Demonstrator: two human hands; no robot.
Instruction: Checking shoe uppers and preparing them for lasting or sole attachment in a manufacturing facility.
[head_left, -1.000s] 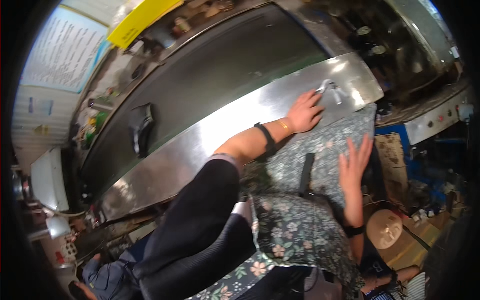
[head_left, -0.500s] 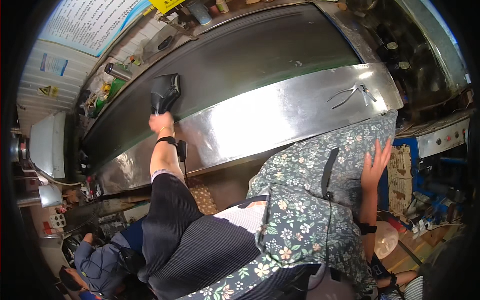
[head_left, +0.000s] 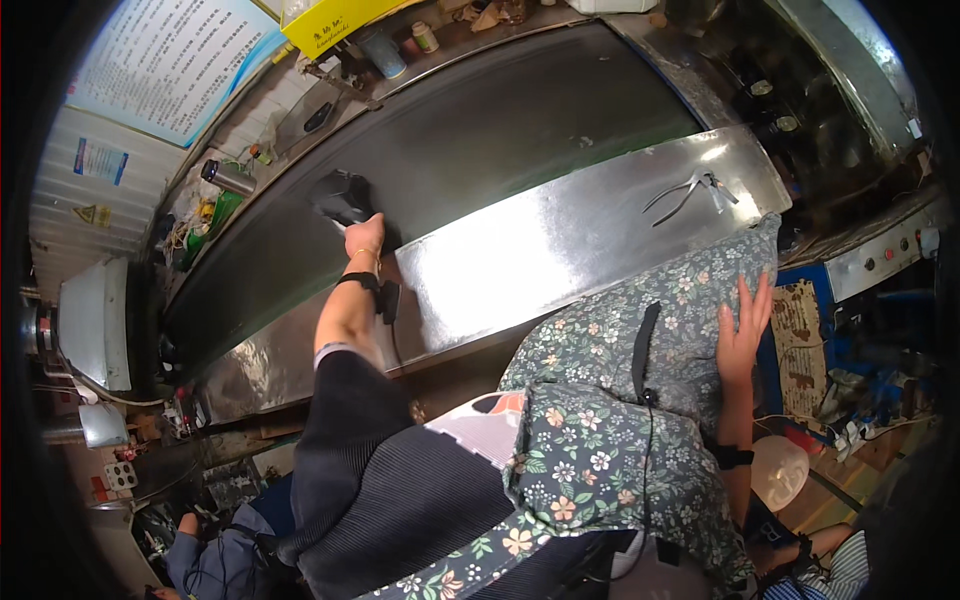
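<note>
Turned and shifted since the last frame, the rounded, shiny black leather-like shoe [head_left: 340, 195] lies at ten o'clock, over the long dark belt [head_left: 490, 140]. Our left hand [head_left: 364, 236] grips its end; we judge it controlled. At three o'clock, our right hand [head_left: 740, 338] has fingers spread.

The black shoe [head_left: 343, 195] looks blurred, and the top edge cuts off the yellow box [head_left: 318, 30].
</note>
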